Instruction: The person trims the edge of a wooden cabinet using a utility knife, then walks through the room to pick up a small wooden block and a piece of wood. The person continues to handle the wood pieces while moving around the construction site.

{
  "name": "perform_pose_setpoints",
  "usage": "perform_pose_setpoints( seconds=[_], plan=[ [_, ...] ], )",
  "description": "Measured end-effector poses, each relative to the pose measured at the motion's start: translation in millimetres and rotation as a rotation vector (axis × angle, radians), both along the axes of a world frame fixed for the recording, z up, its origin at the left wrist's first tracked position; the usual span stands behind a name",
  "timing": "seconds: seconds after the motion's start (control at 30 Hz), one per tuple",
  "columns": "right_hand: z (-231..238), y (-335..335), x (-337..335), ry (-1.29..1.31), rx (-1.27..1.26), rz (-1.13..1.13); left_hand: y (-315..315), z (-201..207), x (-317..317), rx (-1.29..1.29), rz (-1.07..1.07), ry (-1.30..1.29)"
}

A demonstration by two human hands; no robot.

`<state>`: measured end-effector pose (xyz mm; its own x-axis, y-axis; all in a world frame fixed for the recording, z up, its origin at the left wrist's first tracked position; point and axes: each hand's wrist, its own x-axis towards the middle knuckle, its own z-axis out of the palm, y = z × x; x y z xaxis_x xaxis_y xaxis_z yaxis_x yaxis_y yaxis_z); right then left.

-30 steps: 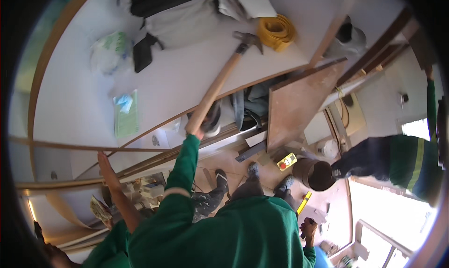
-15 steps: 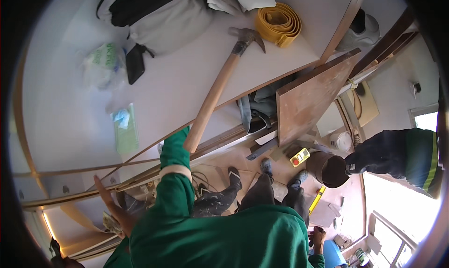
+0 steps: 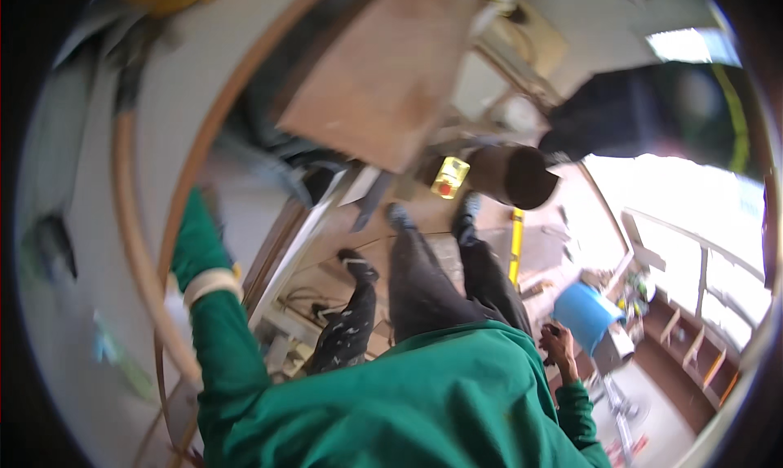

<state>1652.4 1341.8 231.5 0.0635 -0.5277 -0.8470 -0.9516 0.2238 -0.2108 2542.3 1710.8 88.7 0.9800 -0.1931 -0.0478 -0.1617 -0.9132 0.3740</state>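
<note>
At frame left, the hammer (image 3: pixel 125 174) is being borne by the surface (image 3: pixel 192 80), its overhanging handle apparently being balanced by the head. The left hand is being hidden, its grip untellable; lower right, the right hand (image 3: pixel 558 344) is being held curled, contents unclear.

A hammer (image 3: pixel 133 190) with a tan wooden handle and dark, motion-blurred head lay on a white shelf (image 3: pixel 208 48), its handle end jutting past the brown edge. A small dark object (image 3: pixel 555 331), kind unclear, sat in the right hand (image 3: pixel 561 348).
</note>
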Motion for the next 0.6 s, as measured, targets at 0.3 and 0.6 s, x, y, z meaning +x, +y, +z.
perform_pose_setpoints(
  seconds=[0.3,0.6],
  plan=[
    [3,2,-15,-0.130,-0.117,-0.158,-3,-10,18,-0.086,0.085,0.087],
    [-12,11,-49,-0.090,-0.102,-0.194,26,40,-10,-0.348,0.224,0.179]
  ],
)
